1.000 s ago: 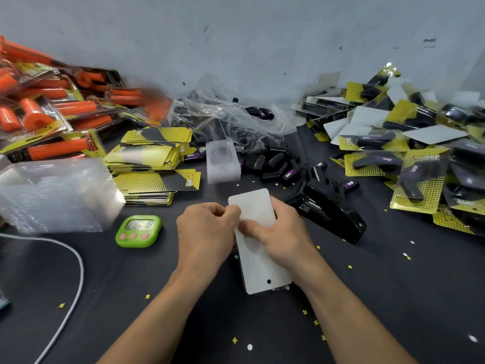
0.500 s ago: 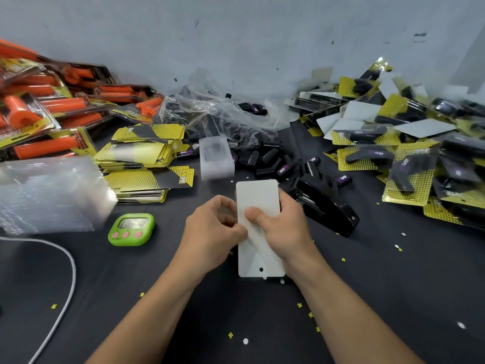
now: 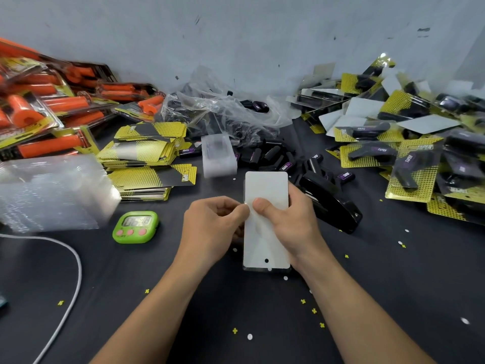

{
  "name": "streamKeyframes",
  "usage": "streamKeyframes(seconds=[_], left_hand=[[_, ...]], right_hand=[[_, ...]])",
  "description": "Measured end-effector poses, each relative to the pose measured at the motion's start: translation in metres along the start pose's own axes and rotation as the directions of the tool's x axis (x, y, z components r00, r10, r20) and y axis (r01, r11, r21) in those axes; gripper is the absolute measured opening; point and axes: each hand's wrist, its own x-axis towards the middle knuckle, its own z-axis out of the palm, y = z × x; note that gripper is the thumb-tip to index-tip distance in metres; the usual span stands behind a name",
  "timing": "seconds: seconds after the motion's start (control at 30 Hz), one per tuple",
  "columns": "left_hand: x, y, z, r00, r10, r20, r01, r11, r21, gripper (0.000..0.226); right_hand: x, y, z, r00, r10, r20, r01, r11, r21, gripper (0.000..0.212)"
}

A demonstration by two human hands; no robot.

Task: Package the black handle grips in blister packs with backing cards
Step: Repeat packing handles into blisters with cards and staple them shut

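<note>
Wall (image 3: 236, 35): pale grey-blue, matte, fills the upper frame. Dark scuff marks (image 3: 423, 29) at upper right, smaller ones near top centre. Work surface (image 3: 183, 324): black, matte, spans the lower frame. Light even, soft shadows only

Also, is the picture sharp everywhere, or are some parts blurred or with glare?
Head view: the white backing card at centre is sharp and evenly lit; the stack of clear blister shells at the left edge is smeared; the green timer has digits too blurred to read; the clear plastic bag shows mild glare.
</note>
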Motion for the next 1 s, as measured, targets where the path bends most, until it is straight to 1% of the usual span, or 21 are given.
streamKeyframes(seconds=[0.2,0.27,0.33,0.43,0.5,0.6,0.73,0.8,0.83,0.93,1.0], left_hand=[[-0.0014,-0.0023,0.0013,0.999,0.036,-0.027,-0.033,0.994,0.102,0.020],[0.0008,-0.0039,-0.0011,0.999,0.006,0.053,-0.011,0.995,0.102,0.016],[0.0021,-0.0049,-0.0039,0.986,-0.026,0.167,0.020,0.999,0.041,0.016],[0.0026,-0.0065,-0.0037,0.958,-0.058,0.281,0.086,0.992,-0.089,0.022],[0.0032,-0.0069,-0.0031,0.937,-0.058,0.345,0.107,0.986,-0.125,0.031],[0.0029,-0.0050,-0.0031,0.907,-0.030,0.419,0.101,0.984,-0.147,0.040],[0.0028,-0.0058,-0.0039,0.885,-0.020,0.465,0.099,0.984,-0.146,0.053],[0.0015,-0.0052,-0.0032,0.883,-0.006,0.469,0.065,0.992,-0.110,0.049],[0.0008,-0.0052,-0.0022,0.887,0.008,0.462,0.023,0.998,-0.062,0.045],[0.0004,-0.0043,-0.0003,0.918,0.047,0.394,-0.132,0.972,0.192,0.024],[0.0007,-0.0025,0.0001,0.933,0.063,0.354,-0.167,0.947,0.273,0.016]], right_hand=[[-0.0018,0.0000,-0.0014,0.999,-0.003,0.054,0.007,0.997,-0.071,0.026],[-0.0016,0.0003,-0.0016,0.999,-0.005,0.040,0.009,0.996,-0.085,0.027],[-0.0016,0.0017,-0.0023,1.000,0.001,0.014,0.000,0.998,-0.061,0.026],[-0.0038,0.0028,-0.0016,1.000,-0.008,-0.009,0.008,0.999,-0.037,0.024],[-0.0052,0.0029,0.0000,0.999,-0.031,-0.029,0.030,0.999,-0.033,0.023],[-0.0055,0.0026,0.0016,0.995,-0.070,-0.068,0.068,0.997,-0.031,0.022],[-0.0052,0.0037,0.0024,0.990,-0.069,-0.122,0.074,0.997,0.033,0.020],[-0.0048,0.0035,0.0017,0.988,-0.059,-0.143,0.068,0.996,0.054,0.019],[-0.0046,0.0034,0.0005,0.987,-0.057,-0.153,0.066,0.996,0.057,0.019],[-0.0020,0.0029,-0.0030,0.979,-0.043,-0.198,0.058,0.996,0.070,0.018],[-0.0004,0.0032,-0.0040,0.976,-0.028,-0.215,0.047,0.995,0.084,0.018]])
